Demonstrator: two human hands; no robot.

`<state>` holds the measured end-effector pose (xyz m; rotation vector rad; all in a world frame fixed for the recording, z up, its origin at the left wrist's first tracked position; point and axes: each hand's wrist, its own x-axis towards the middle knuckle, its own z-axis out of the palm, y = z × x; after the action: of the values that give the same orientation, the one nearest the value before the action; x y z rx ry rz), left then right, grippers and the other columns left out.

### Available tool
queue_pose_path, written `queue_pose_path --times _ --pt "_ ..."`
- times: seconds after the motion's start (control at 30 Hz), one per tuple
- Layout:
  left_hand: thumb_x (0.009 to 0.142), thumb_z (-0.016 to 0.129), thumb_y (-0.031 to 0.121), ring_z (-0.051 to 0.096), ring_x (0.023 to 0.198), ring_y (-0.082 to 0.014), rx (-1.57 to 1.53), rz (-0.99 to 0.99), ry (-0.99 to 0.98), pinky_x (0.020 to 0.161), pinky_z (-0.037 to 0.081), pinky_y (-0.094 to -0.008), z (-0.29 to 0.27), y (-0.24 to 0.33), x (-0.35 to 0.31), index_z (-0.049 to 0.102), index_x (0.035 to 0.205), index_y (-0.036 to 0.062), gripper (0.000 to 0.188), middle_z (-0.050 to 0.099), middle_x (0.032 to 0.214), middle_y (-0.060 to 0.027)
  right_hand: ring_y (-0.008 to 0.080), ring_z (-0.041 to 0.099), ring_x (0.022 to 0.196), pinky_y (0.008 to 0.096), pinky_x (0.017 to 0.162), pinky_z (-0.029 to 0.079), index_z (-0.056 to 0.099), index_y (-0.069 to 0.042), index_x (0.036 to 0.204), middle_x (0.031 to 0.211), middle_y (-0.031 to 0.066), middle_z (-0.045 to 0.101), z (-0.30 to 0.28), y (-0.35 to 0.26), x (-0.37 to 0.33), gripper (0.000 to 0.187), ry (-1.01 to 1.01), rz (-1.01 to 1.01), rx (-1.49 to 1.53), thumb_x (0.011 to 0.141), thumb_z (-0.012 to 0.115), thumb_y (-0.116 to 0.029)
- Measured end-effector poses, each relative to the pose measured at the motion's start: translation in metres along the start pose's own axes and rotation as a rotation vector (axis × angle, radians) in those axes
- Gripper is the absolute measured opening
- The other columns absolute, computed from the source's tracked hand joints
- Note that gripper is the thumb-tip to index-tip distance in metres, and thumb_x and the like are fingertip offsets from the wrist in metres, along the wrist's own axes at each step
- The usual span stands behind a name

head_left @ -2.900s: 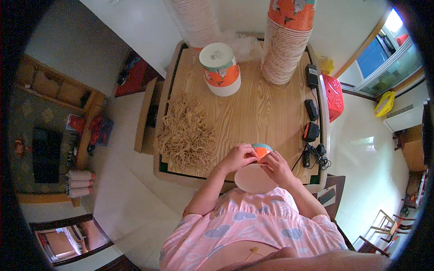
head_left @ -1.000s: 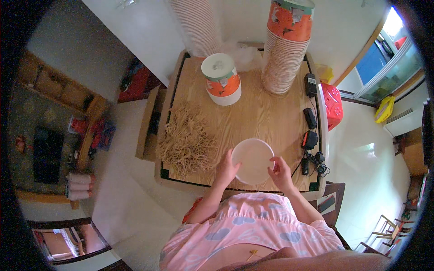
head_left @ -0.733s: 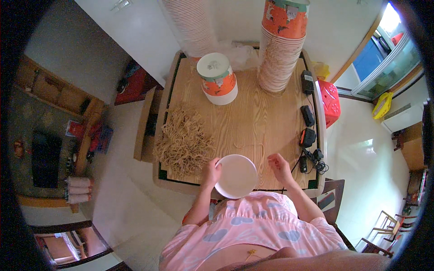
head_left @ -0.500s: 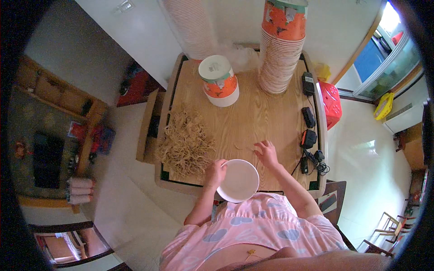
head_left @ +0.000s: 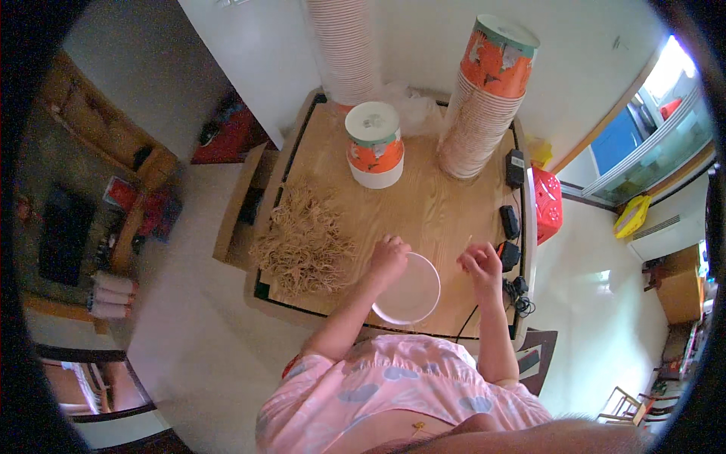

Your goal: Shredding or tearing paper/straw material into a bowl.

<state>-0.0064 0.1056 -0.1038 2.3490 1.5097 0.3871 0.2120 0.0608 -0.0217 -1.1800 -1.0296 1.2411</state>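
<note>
My left hand is closed on the rim of a white paper tub, held over the near edge of the table with its open mouth toward me. To the right, my right hand is raised with fingers drawn together. A thin tan strand shows at its fingertips, small and faint. Left of the tub lies a tangled pile of tan twine pieces. Beyond the hands, an orange, white and green tub stands upside down on the wooden table.
A tall stack of nested tubs stands at the back right, another stack at the back left. Black adapters and cables line the right edge. A red plastic stool and an open cardboard box flank the table.
The view has shifted. My right hand has moved right, away from the tub, and its fingers have come together. My left hand still holds the tub, its grip farther along the rim.
</note>
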Motion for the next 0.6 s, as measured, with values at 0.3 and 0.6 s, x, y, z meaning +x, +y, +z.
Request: queue_pose_path --times 0.3,0.6 --pt "0.085 0.057 0.014 0.053 0.091 -0.0110 -1.393 -0.029 -0.298 0.076 0.044 -0.0258 -0.069 0.110 -0.040 0.041 0.122 0.0052 0.041 0.055 0.105 -0.0050 0.0131 0.058 0.081 0.0248 0.075 0.045 0.046 -0.005 0.099 0.083 0.0031 0.058 0.033 -0.042 -0.057 0.024 0.153 -0.124 0.074 0.079 0.056 0.006" --pt "0.079 0.063 0.011 0.055 0.073 -0.0122 -1.013 -0.248 -0.006 0.064 0.044 -0.0254 -0.071 0.054 -0.098 0.060 0.081 0.0008 0.011 0.058 0.081 -0.0052 0.0168 0.061 0.079 0.0257 0.076 0.046 0.048 -0.003 0.100 0.083 0.0092 0.063 0.042 -0.027 -0.043 0.025 0.112 -0.005 0.459 0.079 0.059 0.003"
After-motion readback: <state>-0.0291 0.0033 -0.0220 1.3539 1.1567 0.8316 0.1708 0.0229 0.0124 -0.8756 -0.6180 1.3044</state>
